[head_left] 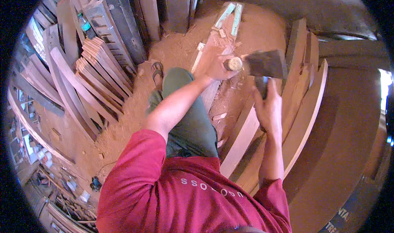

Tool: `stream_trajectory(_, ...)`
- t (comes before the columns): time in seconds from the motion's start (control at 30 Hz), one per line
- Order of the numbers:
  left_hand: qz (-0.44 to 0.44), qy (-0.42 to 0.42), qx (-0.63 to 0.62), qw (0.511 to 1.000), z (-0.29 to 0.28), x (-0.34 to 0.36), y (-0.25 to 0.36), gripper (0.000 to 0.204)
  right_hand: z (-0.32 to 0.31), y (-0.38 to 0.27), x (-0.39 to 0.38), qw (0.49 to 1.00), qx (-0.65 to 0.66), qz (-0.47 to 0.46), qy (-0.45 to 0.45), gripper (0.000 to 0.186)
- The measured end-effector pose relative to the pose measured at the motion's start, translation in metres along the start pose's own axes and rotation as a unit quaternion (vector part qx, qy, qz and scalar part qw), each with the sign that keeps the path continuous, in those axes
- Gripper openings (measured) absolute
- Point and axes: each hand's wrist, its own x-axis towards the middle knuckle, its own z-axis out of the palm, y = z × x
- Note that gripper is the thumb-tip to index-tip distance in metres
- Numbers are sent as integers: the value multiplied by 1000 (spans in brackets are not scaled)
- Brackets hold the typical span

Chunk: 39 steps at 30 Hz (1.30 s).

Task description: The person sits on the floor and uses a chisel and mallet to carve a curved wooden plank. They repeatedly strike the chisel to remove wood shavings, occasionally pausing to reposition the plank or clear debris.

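My left hand (219,68) is closed round a wooden-handled chisel, whose pale round handle end (234,63) points up at me. Its blade is hidden beneath my fist. Gripped in my right hand (269,107) is a mallet with a dark, block-shaped head (266,64). The head is just right of the chisel handle, with a small gap between them. Below my left hand runs a long wooden plank (211,94), partly covered by my arm and scattered with shavings. At its far end are two pale green-painted strips (231,17) that meet in a narrow V.
Curved planks (303,122) lean close along my right side. On the left, a stack of cut wooden pieces (104,66) stands with longer boards (80,91) and a bottle (85,26). Sawdust and chips cover the floor (176,48). My green-trousered leg (186,114) is beside the plank.
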Motion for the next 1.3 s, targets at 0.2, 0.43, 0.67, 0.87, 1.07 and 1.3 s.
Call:
stream_trajectory(0.2,-9,89,9,996,-27,25,10,15,-16,-36,-6,969,177,81,150,14)
stream_trajectory(0.43,-89,126,-229,961,-59,40,5,17,65,53,-45,989,91,81,85,24)
stream_trajectory(0.67,-99,140,-153,973,-39,26,-26,14,141,73,-81,941,154,278,-116,39)
stream_trajectory(0.87,-22,98,-164,981,-27,34,-24,14,166,82,-92,945,156,225,-179,40)
stream_trajectory(1.07,-40,111,-201,972,-22,35,-13,15,168,84,-94,949,145,211,-183,42)
stream_trajectory(1.3,-46,142,-211,966,-20,30,-12,16,165,92,-95,943,174,230,-168,45)
